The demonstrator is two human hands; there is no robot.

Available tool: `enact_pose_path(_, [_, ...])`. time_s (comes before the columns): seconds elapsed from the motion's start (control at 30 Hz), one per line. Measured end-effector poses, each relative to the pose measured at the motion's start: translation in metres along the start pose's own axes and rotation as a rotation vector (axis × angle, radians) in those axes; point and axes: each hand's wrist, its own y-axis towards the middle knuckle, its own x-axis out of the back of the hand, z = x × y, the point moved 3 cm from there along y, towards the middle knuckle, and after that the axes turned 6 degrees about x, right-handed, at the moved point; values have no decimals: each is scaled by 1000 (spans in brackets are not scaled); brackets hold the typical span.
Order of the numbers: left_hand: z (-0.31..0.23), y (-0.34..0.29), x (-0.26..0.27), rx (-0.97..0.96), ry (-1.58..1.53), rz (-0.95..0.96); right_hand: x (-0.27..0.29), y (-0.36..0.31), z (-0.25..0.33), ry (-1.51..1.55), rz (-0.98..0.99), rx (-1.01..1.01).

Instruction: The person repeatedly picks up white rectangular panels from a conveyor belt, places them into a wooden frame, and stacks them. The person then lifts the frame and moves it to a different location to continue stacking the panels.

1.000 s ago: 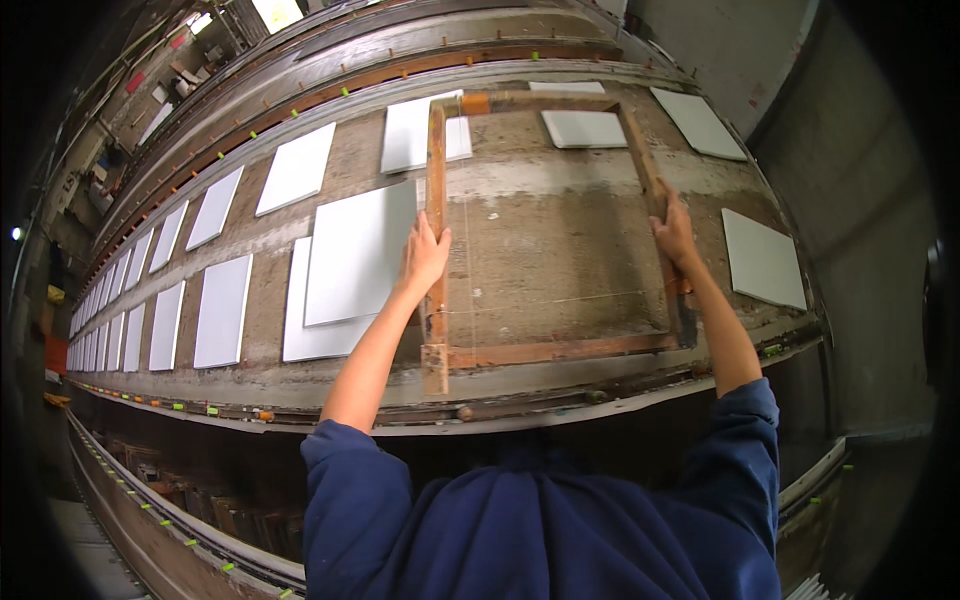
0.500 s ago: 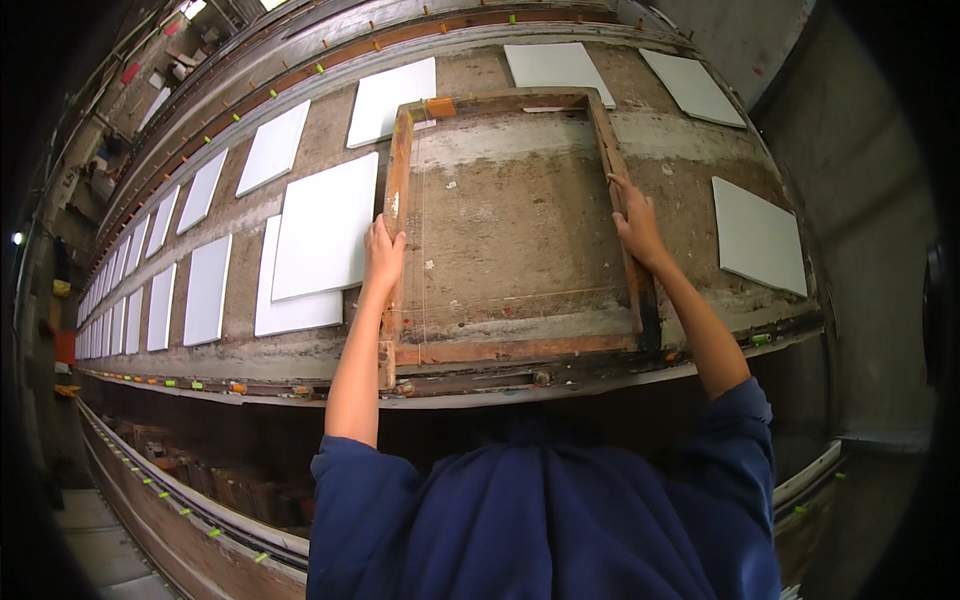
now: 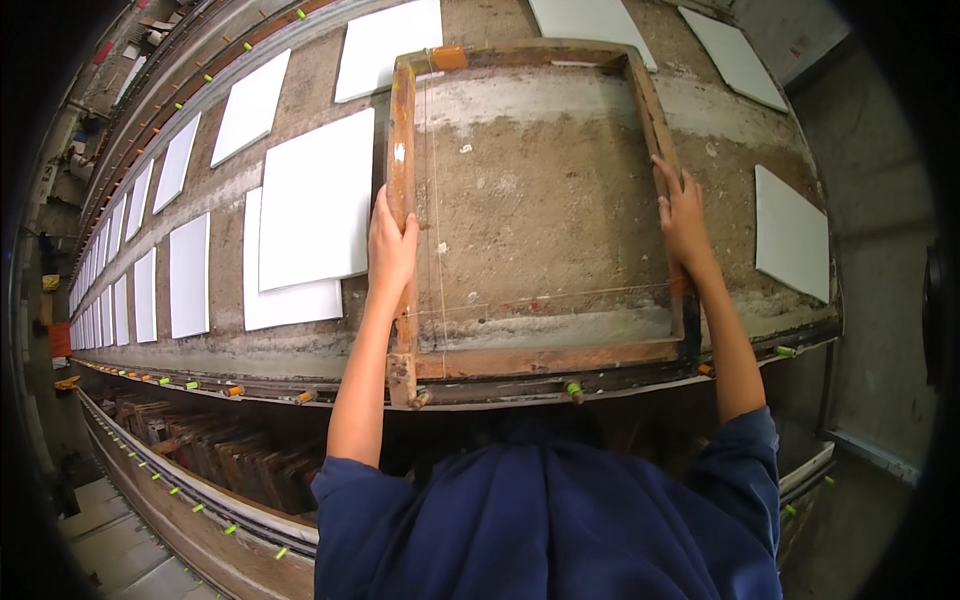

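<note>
A rectangular wooden frame (image 3: 550, 357) lies over the long worktable in front of me, with thin threads along its left and lower inside. My left hand (image 3: 392, 245) is closed round its left rail, thumb on the inner side. On the right rail, my right hand (image 3: 685, 215) grips with its fingers over the wood. An orange piece (image 3: 450, 57) sits at the frame's far left corner. Just left of my left hand, a white panel (image 3: 315, 200) overlaps another white panel (image 3: 295, 310). Stained brown table surface shows through the frame.
Several white panels (image 3: 190, 275) lie in rows down the table to the left. Another white panel (image 3: 792, 235) lies at the right. Green and orange pegs line the near rail, such as a green peg (image 3: 573, 392). A grey wall (image 3: 885, 330) stands at the right.
The whole view has shifted, so the frame and panels look larger and closer. Both hands stay on the frame's side rails, and the frame shows no clear movement against the table.
</note>
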Motion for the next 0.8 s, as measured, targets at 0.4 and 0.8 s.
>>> enact_pose_path(0.4, [-2, -7, 7, 40, -57, 22, -7, 3, 2, -297, 102, 93])
enact_pose_path(0.8, [140, 29, 134, 185, 430, -345, -108, 57, 309, 477, 385, 434])
